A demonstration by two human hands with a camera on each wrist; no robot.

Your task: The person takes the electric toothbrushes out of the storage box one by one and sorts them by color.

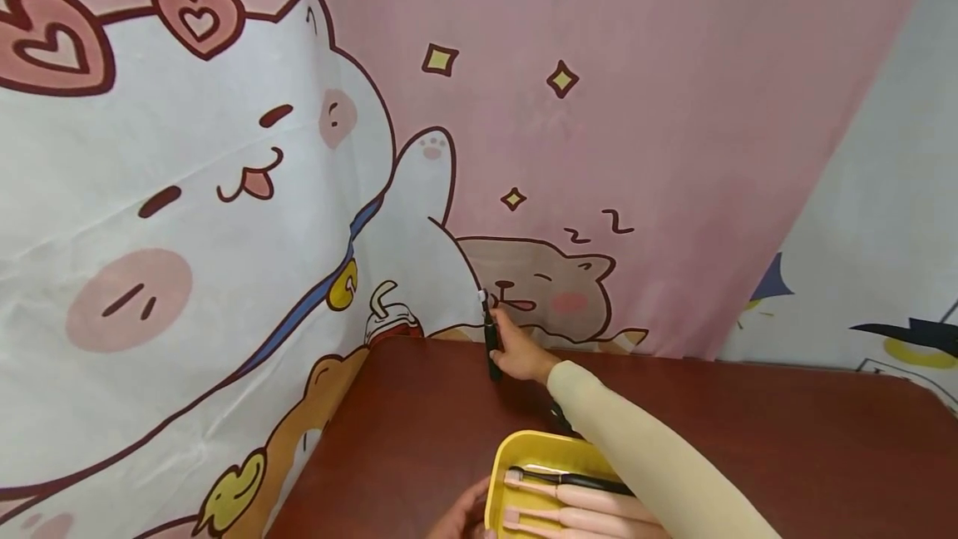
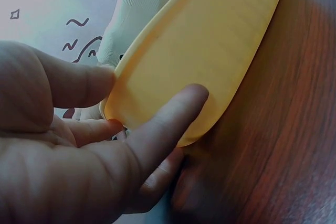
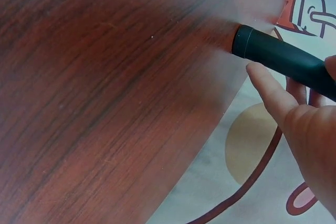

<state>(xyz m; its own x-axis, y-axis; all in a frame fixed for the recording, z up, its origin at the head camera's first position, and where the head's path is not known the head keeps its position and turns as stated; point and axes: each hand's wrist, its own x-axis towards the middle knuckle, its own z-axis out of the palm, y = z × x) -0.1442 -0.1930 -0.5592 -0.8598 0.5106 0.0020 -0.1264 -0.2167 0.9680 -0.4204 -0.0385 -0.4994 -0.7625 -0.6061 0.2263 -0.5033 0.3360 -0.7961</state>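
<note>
My right hand (image 1: pixel 524 353) grips a black electric toothbrush (image 1: pixel 491 343) by its handle near the table's back edge, white brush head up. In the right wrist view, the handle's base (image 3: pixel 242 41) is close to the tabletop; whether it touches, I cannot tell. With my left hand (image 1: pixel 466 514) I hold the left end of a yellow tray (image 1: pixel 496 481), thumb at the rim and a finger against its outer wall (image 2: pixel 210 51). Inside the tray lie a black toothbrush (image 1: pixel 591 482) and several pink toothbrushes (image 1: pixel 599 501), partly covered by my right forearm.
A dark object (image 1: pixel 557 416) lies behind the tray, mostly hidden by my right sleeve (image 1: pixel 636 431). The reddish-brown wooden table (image 1: pixel 404 422) ends against a cartoon-printed cloth (image 1: pixel 659 106) at the back and left.
</note>
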